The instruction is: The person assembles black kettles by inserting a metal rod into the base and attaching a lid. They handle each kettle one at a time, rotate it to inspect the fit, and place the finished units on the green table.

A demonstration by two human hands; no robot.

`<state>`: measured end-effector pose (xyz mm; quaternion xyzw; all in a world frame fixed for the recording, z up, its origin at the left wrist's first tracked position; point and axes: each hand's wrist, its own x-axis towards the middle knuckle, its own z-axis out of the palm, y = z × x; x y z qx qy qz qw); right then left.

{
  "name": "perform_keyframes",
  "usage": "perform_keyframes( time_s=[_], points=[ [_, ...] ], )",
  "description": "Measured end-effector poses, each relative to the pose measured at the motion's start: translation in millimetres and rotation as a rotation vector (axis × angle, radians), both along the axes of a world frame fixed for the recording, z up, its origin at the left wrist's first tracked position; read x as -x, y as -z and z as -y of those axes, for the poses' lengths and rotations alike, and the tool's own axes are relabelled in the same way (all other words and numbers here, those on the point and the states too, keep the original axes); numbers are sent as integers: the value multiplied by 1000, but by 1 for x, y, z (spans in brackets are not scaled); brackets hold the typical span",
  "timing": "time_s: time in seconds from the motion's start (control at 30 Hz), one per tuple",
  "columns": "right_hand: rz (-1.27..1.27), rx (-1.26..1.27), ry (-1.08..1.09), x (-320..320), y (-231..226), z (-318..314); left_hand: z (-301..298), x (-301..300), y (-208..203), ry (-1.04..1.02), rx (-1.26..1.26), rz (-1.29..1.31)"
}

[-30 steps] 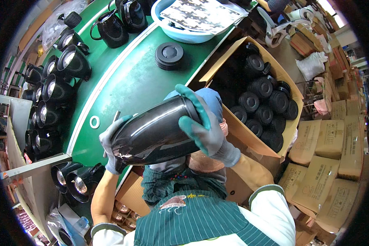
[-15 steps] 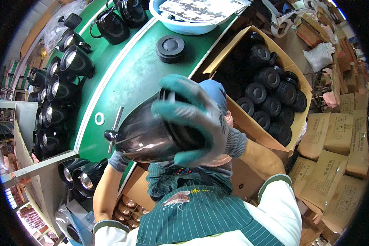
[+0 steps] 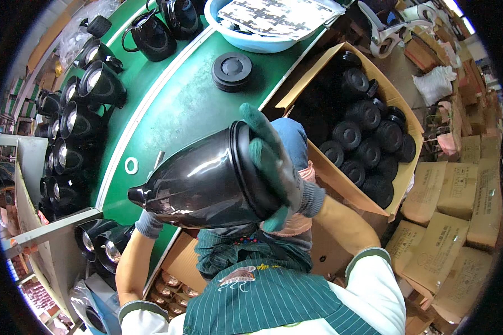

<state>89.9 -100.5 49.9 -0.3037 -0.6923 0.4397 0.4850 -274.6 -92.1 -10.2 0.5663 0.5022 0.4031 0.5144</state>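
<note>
Glossy black kettle body (image 3: 207,178) on its side over the near green bench (image 3: 179,106), right hand (image 3: 276,167) pressing the base cap, left hand (image 3: 148,223) underneath — best seated evenly, squarely, without slipping.

A long green desk (image 3: 179,111) runs from lower left to upper right, bending with the lens, with a white line along its length. A row of glossy black kettle bodies (image 3: 75,120) stands along its left side, their open tops showing shiny insides. At the far end stand two black jugs with handles (image 3: 151,36) and a pale blue basin (image 3: 251,39) holding a patterned sheet. A round black lid (image 3: 231,71) lies alone near the right edge. A small white ring (image 3: 131,165) lies flat by the white line.
</note>
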Motion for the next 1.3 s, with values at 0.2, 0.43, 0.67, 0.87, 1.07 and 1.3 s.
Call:
perform_keyframes(
  time_s=[0.2,0.43,0.67,0.87,1.07,1.3],
  points=[
    [12,476,37,-15,76,32,-19,-44,-122,208,-1196,-824],
    [187,-159,-10,27,-33,15,39,57,110,92,326,782],
    [56,-44,2,22,3,41,11,-17,-77,-87,-716,-469],
    [164,-307,103,32,-60,46,31,2,-33,-110,-153,-239],
    [-611,268,-90,-25,29,62,47,-67,-60,-147,-535,-397],
    [-273,484,-42,-82,-42,33,58,-100,-28,552,-804,-580]
  ],
)
